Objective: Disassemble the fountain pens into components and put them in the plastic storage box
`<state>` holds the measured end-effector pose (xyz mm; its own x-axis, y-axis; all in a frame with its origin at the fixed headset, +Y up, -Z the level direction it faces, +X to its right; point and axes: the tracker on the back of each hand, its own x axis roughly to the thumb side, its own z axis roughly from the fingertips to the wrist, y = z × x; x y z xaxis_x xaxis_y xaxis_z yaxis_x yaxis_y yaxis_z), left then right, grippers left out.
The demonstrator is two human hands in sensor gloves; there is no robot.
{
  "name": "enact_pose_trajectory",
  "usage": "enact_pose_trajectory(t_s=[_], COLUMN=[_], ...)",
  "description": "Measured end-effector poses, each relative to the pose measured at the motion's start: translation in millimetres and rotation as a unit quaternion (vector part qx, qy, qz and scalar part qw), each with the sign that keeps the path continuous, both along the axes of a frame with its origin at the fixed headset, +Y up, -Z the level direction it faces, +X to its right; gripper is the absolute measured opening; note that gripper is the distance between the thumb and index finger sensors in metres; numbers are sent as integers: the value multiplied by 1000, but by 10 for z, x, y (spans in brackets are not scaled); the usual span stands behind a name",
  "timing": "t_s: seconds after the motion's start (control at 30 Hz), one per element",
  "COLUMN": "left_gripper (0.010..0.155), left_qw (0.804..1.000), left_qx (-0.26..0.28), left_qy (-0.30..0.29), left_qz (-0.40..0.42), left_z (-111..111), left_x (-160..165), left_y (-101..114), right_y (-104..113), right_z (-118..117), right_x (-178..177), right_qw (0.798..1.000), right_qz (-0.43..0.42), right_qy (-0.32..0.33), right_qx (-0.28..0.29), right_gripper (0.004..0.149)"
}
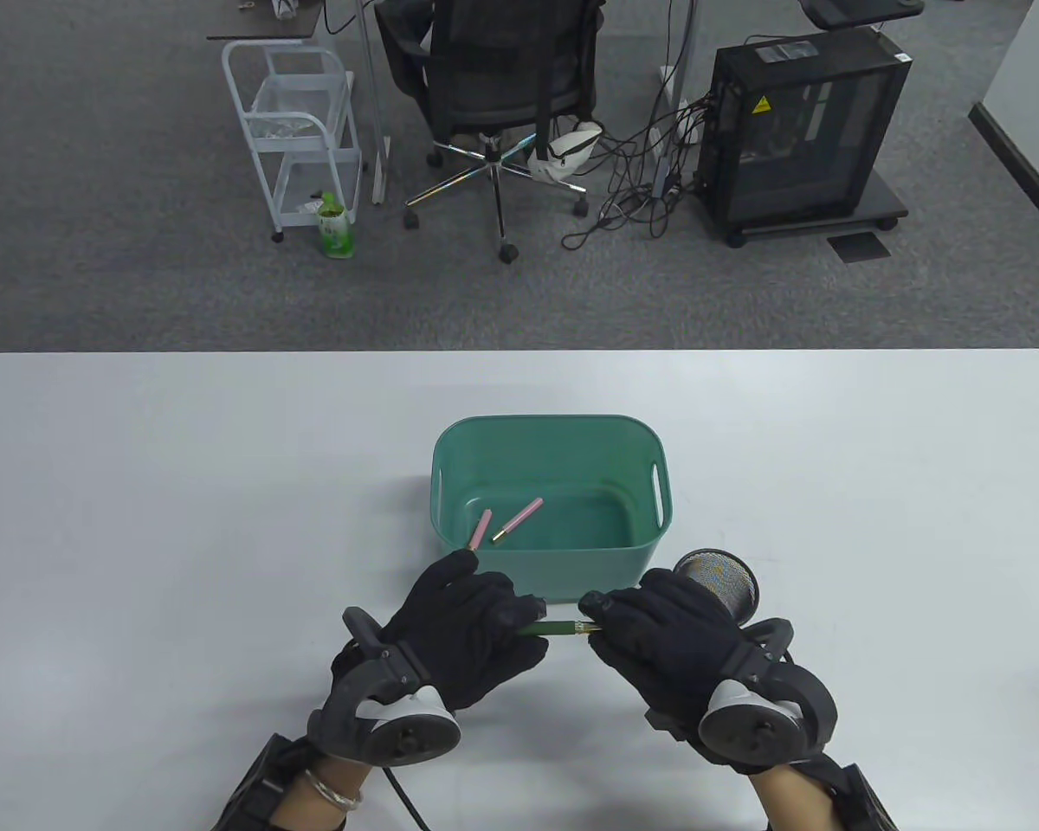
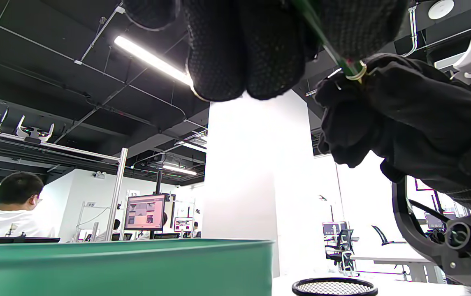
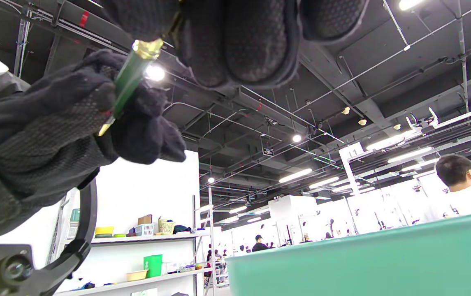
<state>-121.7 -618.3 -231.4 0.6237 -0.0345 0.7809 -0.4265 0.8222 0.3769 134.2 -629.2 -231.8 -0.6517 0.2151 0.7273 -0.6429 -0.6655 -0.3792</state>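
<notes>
Pen (image 1: 556, 629), green, undivided, pinched between left hand (image 1: 467, 628) and right hand (image 1: 667, 645) fingers; beyond them, storage box (image 1: 450, 450) holding two pink parts (image 1: 519, 519).

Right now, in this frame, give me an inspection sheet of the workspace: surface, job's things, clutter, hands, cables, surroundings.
Surface: white table, bare around the work.
Job's things: green storage box at table centre, two pink pen parts inside; green fountain pen held level in front of the box; black mesh pen holder right of the box, contents cannot be told.
Clutter: nothing seen on the table.
Hands: left hand grips one end of the pen, right hand grips the other by its gold ring.
Cables: a black lead runs from the left wrist; a tangle on the floor beyond.
Surroundings: office chair, white trolley, computer tower.
</notes>
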Motion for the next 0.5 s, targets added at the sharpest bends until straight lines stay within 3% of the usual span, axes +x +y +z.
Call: enact_pose_trajectory(t_s=[0.5], left_gripper=[51], left_qw=[1000], left_qx=[-6], left_qy=[1], left_qz=[0], left_z=[-16], left_x=[4], left_y=[-6], right_y=[-5], right_z=[4], right_x=[-2], right_qw=[1000], right_qz=[1], right_qy=[1], right_qx=[0], right_gripper=[41])
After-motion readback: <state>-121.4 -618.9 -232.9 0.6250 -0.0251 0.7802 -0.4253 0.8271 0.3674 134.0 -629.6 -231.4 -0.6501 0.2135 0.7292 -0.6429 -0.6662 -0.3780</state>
